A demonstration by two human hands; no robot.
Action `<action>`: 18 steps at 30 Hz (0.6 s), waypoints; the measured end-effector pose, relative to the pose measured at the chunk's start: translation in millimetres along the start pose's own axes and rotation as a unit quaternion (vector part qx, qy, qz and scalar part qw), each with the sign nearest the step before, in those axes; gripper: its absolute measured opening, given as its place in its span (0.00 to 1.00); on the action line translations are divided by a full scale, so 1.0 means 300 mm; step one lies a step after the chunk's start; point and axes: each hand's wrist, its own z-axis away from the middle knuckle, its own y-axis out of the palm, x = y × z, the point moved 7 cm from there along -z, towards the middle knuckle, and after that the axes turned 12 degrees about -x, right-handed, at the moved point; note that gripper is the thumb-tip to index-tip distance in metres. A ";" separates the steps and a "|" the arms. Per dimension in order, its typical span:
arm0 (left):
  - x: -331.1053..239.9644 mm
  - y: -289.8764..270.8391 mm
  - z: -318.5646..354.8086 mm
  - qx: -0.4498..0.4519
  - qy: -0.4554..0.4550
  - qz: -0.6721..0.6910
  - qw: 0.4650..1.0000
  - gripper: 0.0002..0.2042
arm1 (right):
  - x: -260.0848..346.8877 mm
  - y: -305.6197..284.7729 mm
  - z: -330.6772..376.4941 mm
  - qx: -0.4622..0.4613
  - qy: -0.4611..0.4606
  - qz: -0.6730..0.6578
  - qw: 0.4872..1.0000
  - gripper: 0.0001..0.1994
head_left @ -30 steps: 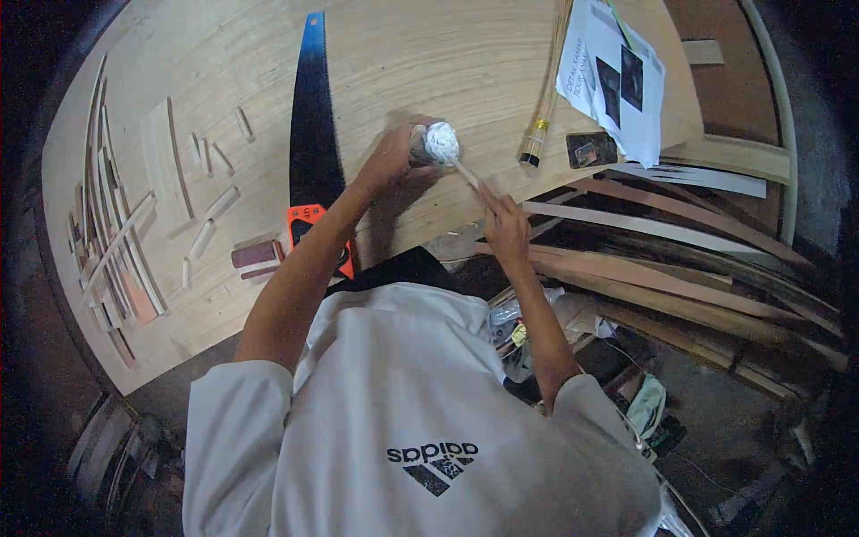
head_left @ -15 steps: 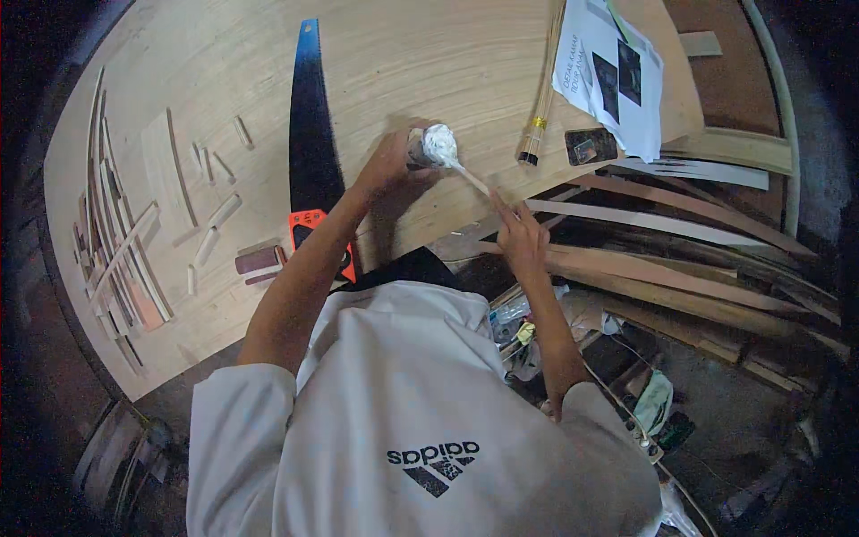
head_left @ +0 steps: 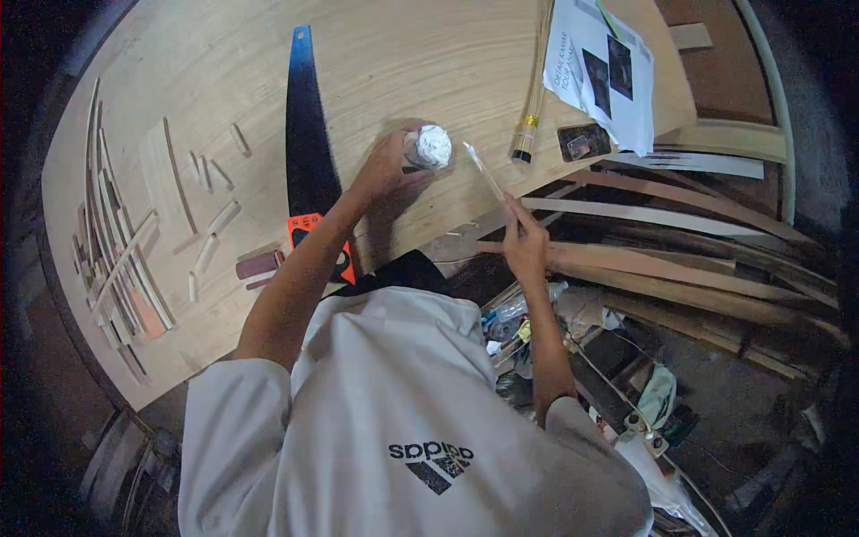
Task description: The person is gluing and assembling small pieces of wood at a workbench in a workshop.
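Steady the container point(head_left: 412, 151), seemingly a cup, gripped in the left hand point(head_left: 386, 165); lightly guide the stick point(head_left: 485, 171) pinched in the right hand point(head_left: 526, 238).

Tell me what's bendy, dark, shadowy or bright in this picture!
Head view: the table's left edge curves through the fisheye lens; the head view's corners fade to grainy black; in the head view, a soft shadow lies beside the left forearm, and the white paste looks especially bright.
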 end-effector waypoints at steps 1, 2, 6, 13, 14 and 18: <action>-0.028 -0.004 -0.003 -0.020 0.005 0.023 1.000 0.39 | -0.003 0.003 0.007 -0.004 0.003 0.003 1.000 0.15; -0.052 -0.010 -0.012 -0.040 0.010 0.045 0.998 0.37 | -0.027 0.019 0.021 0.014 0.064 -0.033 0.997 0.15; -0.004 -0.004 -0.008 -0.017 0.006 0.011 1.000 0.38 | -0.041 0.091 0.042 0.048 0.136 -0.078 0.986 0.15; -0.116 -0.159 0.010 -0.157 0.142 -0.036 0.977 0.29 | 0.011 0.119 0.048 0.056 0.186 -0.161 0.967 0.16; -0.077 -0.178 0.027 -0.118 0.064 0.028 0.991 0.24 | 0.026 0.123 0.052 0.073 0.237 -0.162 0.955 0.16; -0.060 -0.275 0.119 -0.038 -0.210 0.337 0.917 0.15 | 0.241 0.056 0.006 0.020 0.180 -0.239 0.954 0.15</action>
